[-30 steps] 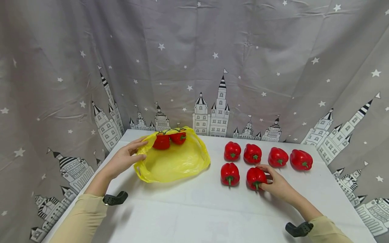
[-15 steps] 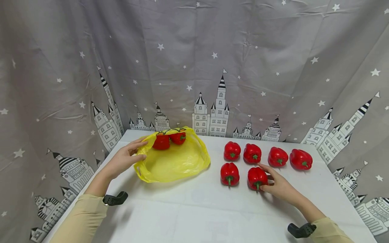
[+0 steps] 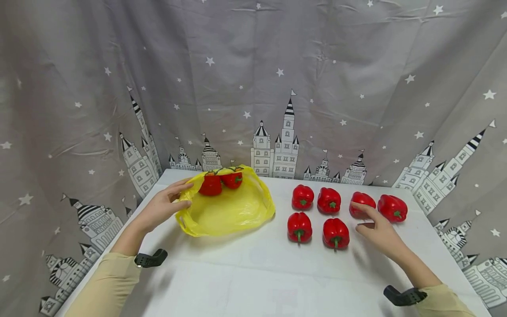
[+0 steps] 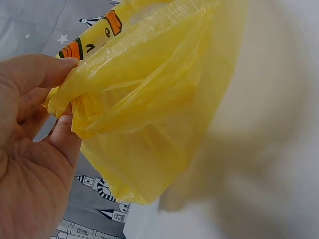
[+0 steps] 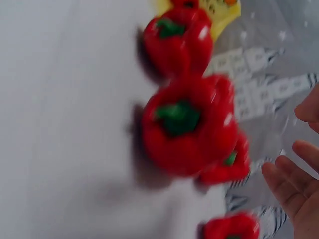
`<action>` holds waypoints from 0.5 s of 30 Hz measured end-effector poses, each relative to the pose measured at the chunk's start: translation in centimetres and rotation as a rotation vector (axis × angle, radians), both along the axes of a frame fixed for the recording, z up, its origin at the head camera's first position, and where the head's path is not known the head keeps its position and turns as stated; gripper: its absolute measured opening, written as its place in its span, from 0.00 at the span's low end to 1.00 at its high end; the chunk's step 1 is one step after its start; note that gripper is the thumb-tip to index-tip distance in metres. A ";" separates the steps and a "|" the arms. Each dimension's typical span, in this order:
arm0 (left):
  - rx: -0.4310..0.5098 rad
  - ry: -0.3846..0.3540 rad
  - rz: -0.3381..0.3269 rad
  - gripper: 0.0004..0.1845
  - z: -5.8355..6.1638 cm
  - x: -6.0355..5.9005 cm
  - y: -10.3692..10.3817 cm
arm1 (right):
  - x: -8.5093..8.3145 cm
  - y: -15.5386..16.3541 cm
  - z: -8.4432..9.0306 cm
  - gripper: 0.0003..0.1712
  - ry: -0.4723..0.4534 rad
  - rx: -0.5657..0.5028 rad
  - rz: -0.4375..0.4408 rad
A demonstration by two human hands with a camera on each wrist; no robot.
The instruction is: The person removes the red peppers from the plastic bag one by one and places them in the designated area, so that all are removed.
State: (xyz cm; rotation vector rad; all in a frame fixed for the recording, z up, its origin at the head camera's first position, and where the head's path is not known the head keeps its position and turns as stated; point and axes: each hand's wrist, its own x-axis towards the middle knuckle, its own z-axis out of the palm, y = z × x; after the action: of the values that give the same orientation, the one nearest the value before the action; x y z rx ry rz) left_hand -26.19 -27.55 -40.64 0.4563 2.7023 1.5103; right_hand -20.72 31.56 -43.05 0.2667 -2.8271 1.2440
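**Bag mouth held wide, free hand over the peppers**

The left hand [image 3: 160, 207] pinches the rim of the crinkly yellow plastic bag [image 3: 227, 209] at the table's [image 3: 253, 277] left, two red bell peppers [image 3: 219, 182] lying at its far edge. To do this well, I judge the rim should stay lifted and the mouth facing right. The bag lies flat, long axis running left to right. Rightward, six loose glossy red bell peppers [image 3: 317, 213] sit in two rows, stems facing the person. The right hand [image 3: 378, 231] hovers open, fingers relaxed, fingertips at the third back-row pepper [image 3: 358, 202]; cup its body, not its stem.
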 end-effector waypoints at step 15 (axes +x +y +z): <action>-0.018 -0.012 0.024 0.34 0.8 0.1 0.6 | -1.4 -13.0 5.5 0.36 0.044 -0.026 0.280</action>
State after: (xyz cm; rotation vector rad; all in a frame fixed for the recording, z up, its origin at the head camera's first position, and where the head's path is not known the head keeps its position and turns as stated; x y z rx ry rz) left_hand -26.07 -26.95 -39.81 0.4144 2.7195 1.4880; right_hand -22.13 18.52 -37.56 0.7000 -2.8056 1.2997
